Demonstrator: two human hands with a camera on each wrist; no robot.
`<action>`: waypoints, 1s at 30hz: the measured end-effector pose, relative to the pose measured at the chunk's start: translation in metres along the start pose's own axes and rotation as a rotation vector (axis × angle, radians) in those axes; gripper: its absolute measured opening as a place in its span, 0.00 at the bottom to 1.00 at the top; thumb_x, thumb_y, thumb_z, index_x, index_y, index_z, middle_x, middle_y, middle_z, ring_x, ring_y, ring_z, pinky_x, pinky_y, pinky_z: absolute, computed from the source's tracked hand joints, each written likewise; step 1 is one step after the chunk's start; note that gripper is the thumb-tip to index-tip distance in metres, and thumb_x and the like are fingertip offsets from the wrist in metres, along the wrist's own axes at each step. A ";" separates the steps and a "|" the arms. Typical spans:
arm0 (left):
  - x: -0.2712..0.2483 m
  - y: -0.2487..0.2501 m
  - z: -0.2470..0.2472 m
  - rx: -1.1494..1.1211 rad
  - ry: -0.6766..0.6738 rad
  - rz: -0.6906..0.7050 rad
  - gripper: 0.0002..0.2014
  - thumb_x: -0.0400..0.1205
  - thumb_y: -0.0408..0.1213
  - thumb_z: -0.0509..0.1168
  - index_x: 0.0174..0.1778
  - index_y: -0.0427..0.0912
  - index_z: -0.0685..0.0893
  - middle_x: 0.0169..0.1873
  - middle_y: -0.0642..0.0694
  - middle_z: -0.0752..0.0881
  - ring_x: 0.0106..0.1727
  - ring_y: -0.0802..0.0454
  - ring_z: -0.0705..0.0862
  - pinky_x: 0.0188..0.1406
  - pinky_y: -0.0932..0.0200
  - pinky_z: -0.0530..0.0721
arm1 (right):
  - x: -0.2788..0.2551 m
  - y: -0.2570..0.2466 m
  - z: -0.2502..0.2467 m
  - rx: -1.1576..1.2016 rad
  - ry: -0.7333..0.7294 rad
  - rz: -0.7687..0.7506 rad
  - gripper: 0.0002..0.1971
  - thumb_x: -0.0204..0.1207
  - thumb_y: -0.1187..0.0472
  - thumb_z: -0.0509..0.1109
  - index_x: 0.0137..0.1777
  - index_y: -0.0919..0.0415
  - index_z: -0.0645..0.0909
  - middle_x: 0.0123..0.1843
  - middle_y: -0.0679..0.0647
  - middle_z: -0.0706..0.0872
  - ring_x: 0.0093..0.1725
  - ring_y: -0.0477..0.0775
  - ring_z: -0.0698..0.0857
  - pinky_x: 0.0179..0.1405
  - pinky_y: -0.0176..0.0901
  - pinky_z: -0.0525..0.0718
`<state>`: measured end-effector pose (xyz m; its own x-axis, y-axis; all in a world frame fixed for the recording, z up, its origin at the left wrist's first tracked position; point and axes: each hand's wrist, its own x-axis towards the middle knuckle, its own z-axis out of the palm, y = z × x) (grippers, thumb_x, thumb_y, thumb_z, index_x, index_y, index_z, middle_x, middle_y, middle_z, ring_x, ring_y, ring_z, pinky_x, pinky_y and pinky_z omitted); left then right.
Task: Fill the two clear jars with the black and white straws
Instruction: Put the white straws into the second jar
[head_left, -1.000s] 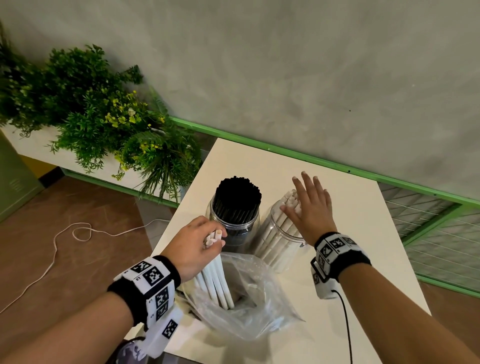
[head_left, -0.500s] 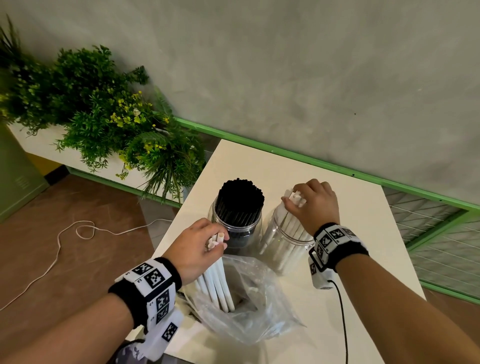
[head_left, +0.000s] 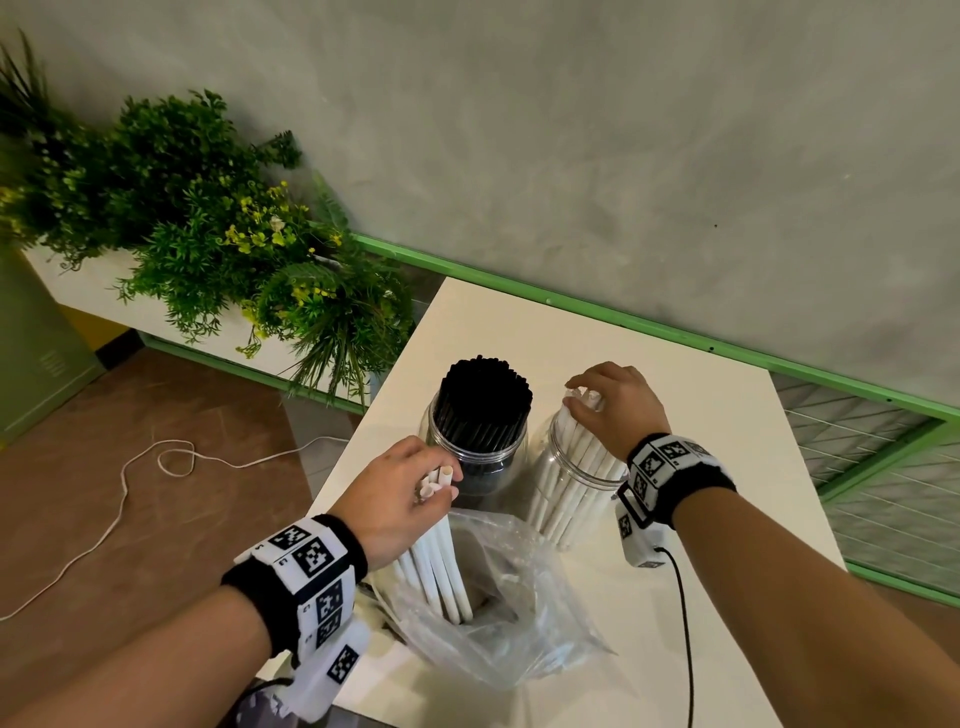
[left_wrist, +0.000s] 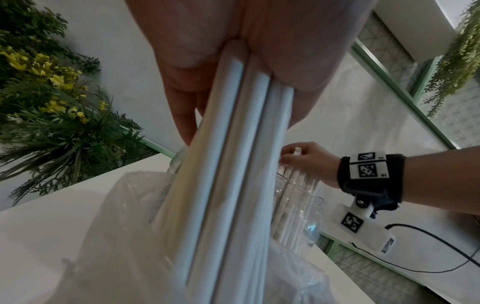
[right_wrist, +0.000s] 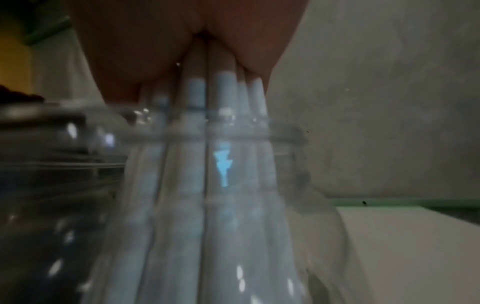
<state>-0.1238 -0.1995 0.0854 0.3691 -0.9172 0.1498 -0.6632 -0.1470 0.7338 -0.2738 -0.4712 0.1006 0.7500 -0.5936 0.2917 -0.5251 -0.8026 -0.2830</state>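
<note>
Progress is standing well past the halfway mark, as we are judging it. We are finding the jar of black straws (head_left: 480, 415) packed tight to its mouth, sitting just beyond the fingertips of the left hand (head_left: 400, 493), and we are treating that half as finished. The jar of white straws (head_left: 576, 478) is standing directly under the right hand (head_left: 615, 405) and is looking only partly filled, with room showing through the clear wall on its far side.

The left hand is clenching a small bundle of white straws (head_left: 436, 561) near their upper ends; their lower ends are reaching down into the plastic bag (head_left: 514, 618) below the palm. We are judging this bundle to be the next load for the white jar. The right-hand fingers are curling round the tops of the white straws already in that jar, gathering them together, as the left wrist view is confirming.

We are unable to count what is remaining in the bag: the crumpled film is obscuring its bottom, and we cannot say whether more straws are lying there beyond the held bundle. The right wrist view is coming through blurred and dim, showing little more than straw shafts behind the jar wall beneath the palm. The left wrist view is largely being blocked by the held bundle, so the black jar is barely showing there. The near table (head_left: 727, 519) edge is cut off by the forearms.
</note>
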 end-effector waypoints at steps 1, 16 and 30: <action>0.000 0.000 0.000 -0.002 -0.001 0.002 0.14 0.73 0.54 0.57 0.49 0.57 0.82 0.45 0.57 0.77 0.44 0.62 0.78 0.41 0.76 0.71 | 0.001 -0.001 -0.001 -0.034 -0.027 -0.026 0.14 0.76 0.50 0.71 0.60 0.47 0.84 0.58 0.48 0.84 0.58 0.56 0.77 0.53 0.49 0.79; 0.002 -0.001 -0.001 0.007 -0.013 -0.005 0.11 0.74 0.51 0.59 0.49 0.57 0.82 0.46 0.57 0.77 0.44 0.63 0.78 0.42 0.78 0.69 | -0.005 0.008 0.000 -0.067 0.021 0.012 0.12 0.76 0.56 0.70 0.58 0.57 0.82 0.58 0.55 0.80 0.59 0.62 0.77 0.53 0.55 0.81; 0.004 0.001 -0.001 0.008 -0.029 -0.015 0.06 0.78 0.45 0.65 0.49 0.56 0.82 0.46 0.56 0.77 0.43 0.62 0.78 0.41 0.77 0.69 | -0.002 0.003 -0.003 -0.324 -0.012 -0.362 0.15 0.76 0.46 0.68 0.60 0.45 0.84 0.56 0.46 0.86 0.67 0.61 0.79 0.68 0.65 0.70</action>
<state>-0.1217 -0.2031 0.0875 0.3606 -0.9250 0.1195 -0.6628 -0.1639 0.7307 -0.2783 -0.4723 0.1014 0.9114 -0.2736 0.3074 -0.3261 -0.9358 0.1340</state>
